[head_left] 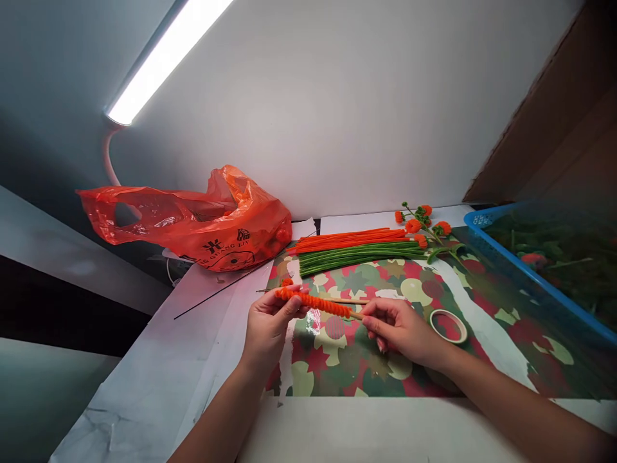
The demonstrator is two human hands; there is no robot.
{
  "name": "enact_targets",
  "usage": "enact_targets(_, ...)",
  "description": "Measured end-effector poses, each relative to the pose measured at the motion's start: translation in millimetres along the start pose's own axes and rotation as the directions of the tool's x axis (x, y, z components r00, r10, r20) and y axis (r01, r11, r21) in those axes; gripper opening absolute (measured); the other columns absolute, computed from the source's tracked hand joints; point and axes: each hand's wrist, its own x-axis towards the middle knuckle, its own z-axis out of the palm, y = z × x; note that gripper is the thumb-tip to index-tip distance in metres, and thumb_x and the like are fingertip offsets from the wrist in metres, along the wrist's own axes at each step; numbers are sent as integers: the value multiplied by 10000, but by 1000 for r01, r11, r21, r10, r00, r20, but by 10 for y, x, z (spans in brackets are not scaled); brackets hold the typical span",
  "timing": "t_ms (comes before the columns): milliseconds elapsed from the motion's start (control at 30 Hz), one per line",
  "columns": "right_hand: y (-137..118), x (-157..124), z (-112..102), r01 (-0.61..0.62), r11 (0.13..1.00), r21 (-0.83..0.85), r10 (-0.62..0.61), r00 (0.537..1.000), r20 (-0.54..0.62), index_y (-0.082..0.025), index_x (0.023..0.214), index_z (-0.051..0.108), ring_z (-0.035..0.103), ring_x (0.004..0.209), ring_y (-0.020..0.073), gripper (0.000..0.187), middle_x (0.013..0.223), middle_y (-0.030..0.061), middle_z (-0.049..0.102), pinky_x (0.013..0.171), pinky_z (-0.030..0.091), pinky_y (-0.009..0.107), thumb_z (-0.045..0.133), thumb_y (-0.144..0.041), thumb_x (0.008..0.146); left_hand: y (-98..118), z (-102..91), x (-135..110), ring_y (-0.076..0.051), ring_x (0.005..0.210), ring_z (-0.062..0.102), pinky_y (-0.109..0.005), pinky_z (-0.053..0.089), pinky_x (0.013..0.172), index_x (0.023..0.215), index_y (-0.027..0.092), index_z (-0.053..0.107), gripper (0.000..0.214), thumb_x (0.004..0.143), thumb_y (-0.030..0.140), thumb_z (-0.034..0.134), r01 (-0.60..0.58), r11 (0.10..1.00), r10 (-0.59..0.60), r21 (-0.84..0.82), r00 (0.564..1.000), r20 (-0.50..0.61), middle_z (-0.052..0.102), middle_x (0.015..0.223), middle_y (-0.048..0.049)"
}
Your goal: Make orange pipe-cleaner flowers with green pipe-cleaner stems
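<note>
An orange pipe cleaner (325, 303) is wound in a tight coil along a thin wooden stick (357, 315). My left hand (270, 320) pinches the coil near its left end between thumb and fingers. At the other side, my right hand (398, 328) grips the bare end of the stick. Just behind the coil another thin wooden stick (344, 300) lies on the patterned sheet (332, 379). A small orange fuzzy piece (286, 282) shows beyond my left fingers; whether it joins the coil I cannot tell.
Orange pipe cleaners (351, 240) and green ones (357, 256) lie behind, beside an orange-flowered stem (424, 225). A tape roll (448, 326) is right of my right hand. A red plastic bag (216, 225), dark rod (216, 292) and blue basket (540, 273) flank the work area, under a lamp (164, 61).
</note>
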Motion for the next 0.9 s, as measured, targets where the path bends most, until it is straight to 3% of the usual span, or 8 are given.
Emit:
enact_targets(233,110,4,-8,-83,989,121,58,979,198,-151,762,542,460,362,34,349,535,-49,561,367,346,141,601,-488,832,-102,-8,-24,-88,534,606,-166,494,511,813,151,746,227,651,293,816,37,997,-45,69,991,126,693,612,-10)
enact_targets(467,46,23,13,-74,991,115,62,992,107,-155,739,532,491,370,51,383,533,-42,570,365,366,152,647,-519,773,-91,26,-34,-79,566,607,-155,506,521,911,169,739,291,664,307,804,38,999,-40,18,990,135,667,672,4)
enact_targets(567,-23,12,-18,-11,998,58,12,1000,-4,-155,764,549,499,404,64,365,552,-45,545,388,380,173,669,-500,757,-51,28,-33,-96,624,631,-166,519,527,981,194,722,300,726,350,749,-12,1000,13,-9,989,146,680,791,-15)
enact_targets(667,-69,-6,-72,113,993,-38,-116,990,-82,-161,793,573,522,492,86,300,620,-32,543,464,427,208,677,-441,771,-33,13,-33,-89,652,640,-174,543,594,886,208,731,163,740,278,746,-62,997,54,49,985,161,692,866,-16)
enact_targets(800,-125,-42,-133,257,935,-243,-270,963,-21,-198,1032,601,601,742,152,272,893,41,641,626,481,254,601,-396,846,-19,1,-55,-90,659,631,-173,543,596,739,199,717,60,710,188,768,-100,987,60,128,957,283,668,797,4)
enact_targets(900,-178,-83,-115,322,837,-442,-342,939,36,-219,1176,572,608,890,197,344,992,71,662,725,480,297,575,-370,866,-21,24,-92,-98,651,629,-192,546,582,706,190,697,71,705,182,767,-89,984,28,155,934,355,651,793,7)
